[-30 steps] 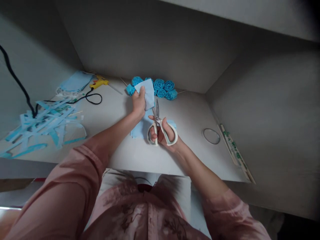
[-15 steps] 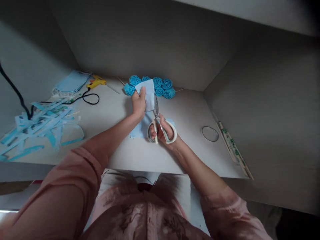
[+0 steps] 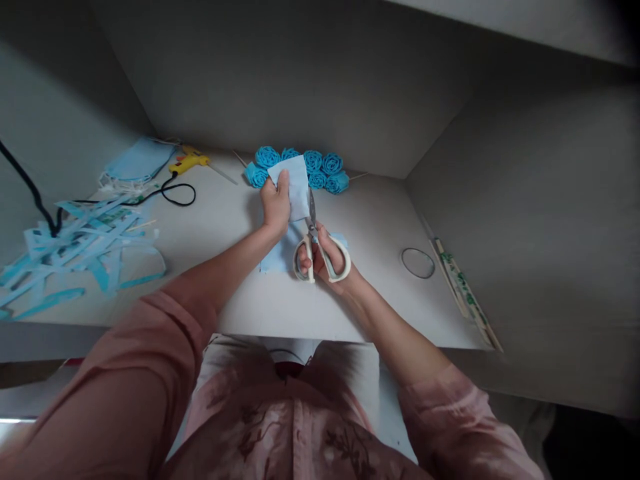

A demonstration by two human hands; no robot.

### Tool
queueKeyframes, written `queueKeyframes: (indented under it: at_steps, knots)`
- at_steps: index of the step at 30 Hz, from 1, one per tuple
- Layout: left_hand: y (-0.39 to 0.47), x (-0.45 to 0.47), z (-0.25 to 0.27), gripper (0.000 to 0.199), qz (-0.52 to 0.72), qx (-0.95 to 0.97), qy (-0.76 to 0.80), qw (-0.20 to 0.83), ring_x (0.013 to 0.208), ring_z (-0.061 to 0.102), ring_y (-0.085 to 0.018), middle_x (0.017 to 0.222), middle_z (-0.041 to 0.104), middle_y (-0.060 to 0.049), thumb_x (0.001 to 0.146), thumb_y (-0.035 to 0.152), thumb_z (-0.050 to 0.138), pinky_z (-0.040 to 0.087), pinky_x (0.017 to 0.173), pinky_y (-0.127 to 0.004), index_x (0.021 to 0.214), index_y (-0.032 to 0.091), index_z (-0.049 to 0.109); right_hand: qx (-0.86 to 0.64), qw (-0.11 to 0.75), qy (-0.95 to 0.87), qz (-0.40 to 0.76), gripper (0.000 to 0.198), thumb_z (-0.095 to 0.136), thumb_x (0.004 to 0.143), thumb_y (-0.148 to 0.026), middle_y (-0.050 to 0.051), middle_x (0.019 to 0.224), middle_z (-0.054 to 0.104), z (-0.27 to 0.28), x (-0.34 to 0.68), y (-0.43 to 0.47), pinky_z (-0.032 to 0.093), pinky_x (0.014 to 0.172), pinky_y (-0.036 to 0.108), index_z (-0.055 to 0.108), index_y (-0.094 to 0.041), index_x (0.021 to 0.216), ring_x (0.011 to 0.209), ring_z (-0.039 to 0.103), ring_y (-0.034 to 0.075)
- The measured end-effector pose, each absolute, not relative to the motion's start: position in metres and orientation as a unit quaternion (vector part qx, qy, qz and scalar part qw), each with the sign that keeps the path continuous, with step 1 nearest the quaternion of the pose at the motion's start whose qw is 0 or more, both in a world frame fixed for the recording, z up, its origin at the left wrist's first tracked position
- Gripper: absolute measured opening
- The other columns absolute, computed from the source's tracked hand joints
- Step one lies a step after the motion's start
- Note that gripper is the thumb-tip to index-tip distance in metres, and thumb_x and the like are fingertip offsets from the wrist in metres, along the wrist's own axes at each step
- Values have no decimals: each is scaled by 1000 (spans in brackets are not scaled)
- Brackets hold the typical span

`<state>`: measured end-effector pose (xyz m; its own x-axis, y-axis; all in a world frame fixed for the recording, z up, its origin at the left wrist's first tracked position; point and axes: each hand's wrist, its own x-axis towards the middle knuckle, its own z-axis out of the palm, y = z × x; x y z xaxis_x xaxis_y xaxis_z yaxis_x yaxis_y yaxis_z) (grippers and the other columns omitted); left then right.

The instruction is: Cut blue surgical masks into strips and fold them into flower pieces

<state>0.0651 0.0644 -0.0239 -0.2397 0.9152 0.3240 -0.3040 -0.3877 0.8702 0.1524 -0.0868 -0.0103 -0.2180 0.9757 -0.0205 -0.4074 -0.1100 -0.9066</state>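
Scissors [image 3: 311, 231] with cream handles are gripped by the right hand [image 3: 320, 265], its fingers curled in the spread loops. By the left hand [image 3: 275, 208], closed with the thumb in front, a light blue piece [image 3: 298, 193] is held above the desk [image 3: 390, 287]; the other fingers are mostly hidden. The blades are set at the piece's lower right edge; contact cannot be told. Blue rosettes [image 3: 332, 163] are grouped behind, and a yellow glue gun [image 3: 189, 164] is laid to the left.
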Motion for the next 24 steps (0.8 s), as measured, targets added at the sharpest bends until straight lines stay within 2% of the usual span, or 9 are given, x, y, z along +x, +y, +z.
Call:
queueKeyframes:
  at_steps: [7,15,20,24]
  knots:
    - [69,68,-30,53,709,463,345,405,93,66,-19,97,70,-7,81,70,54,50,90,-31,92,19,62,-346,526,-419,654,54,59,79,-70,-7,61,60,-10,153,-87,45,46,23,47,-28,110,46,53,10]
    - [61,74,-31,53,696,473,346,415,93,66,-20,93,70,-7,82,69,54,50,86,-30,92,18,63,-341,535,-417,651,52,57,79,-72,-6,58,58,-13,155,-85,46,47,25,47,-25,98,47,54,12]
    - [59,74,-29,50,698,464,337,430,96,66,-19,95,70,-7,83,66,56,51,87,-30,93,18,62,-326,568,-417,630,52,59,81,-68,-7,60,57,-9,152,-88,43,45,24,46,-26,109,46,52,12]
    - [57,75,-27,49,696,451,338,444,90,66,-19,92,69,-7,81,64,59,52,84,-31,90,17,62,-309,589,-419,619,55,60,83,-64,-7,60,54,-7,149,-90,40,42,24,44,-26,119,44,47,10]
